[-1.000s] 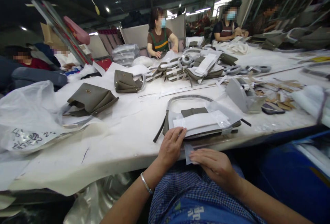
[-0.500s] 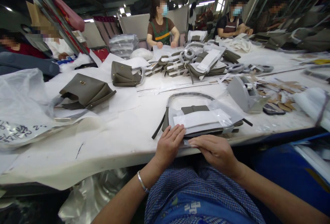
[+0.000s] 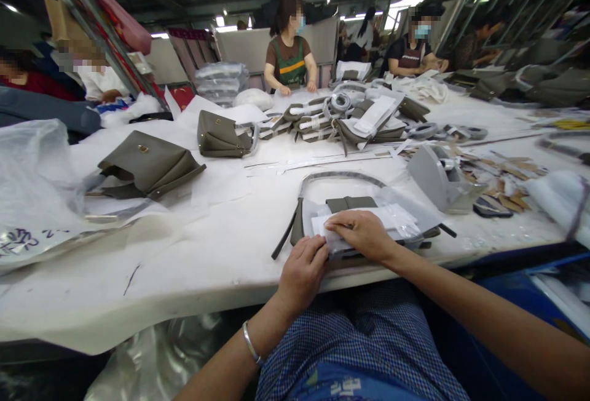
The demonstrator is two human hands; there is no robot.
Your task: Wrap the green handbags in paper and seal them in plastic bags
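Observation:
A flat olive handbag (image 3: 350,203) lies at the near edge of the white table (image 3: 221,247). Its wrapped handle (image 3: 341,176) arches away from me, and clear film and a white sheet (image 3: 391,215) cover its face. My left hand (image 3: 302,272) rests at the bag's near left corner, its fingers curled on the edge of the sheet. My right hand (image 3: 364,233) lies on top of the bag with fingers bent and pressed onto the same sheet.
Two more olive bags (image 3: 147,167) (image 3: 221,136) sit to the left, and a pile of wrapped bags (image 3: 350,115) lies beyond. A grey tape dispenser (image 3: 437,173), card scraps (image 3: 502,173) and a white foam roll (image 3: 557,195) are to the right. A plastic bag (image 3: 37,192) is far left. Co-workers (image 3: 288,50) (image 3: 415,38) sit across.
My right hand has moved from my lap edge up onto the bag, carrying a small clear piece to it. The left hand's fingers have curled at the sheet's edge.

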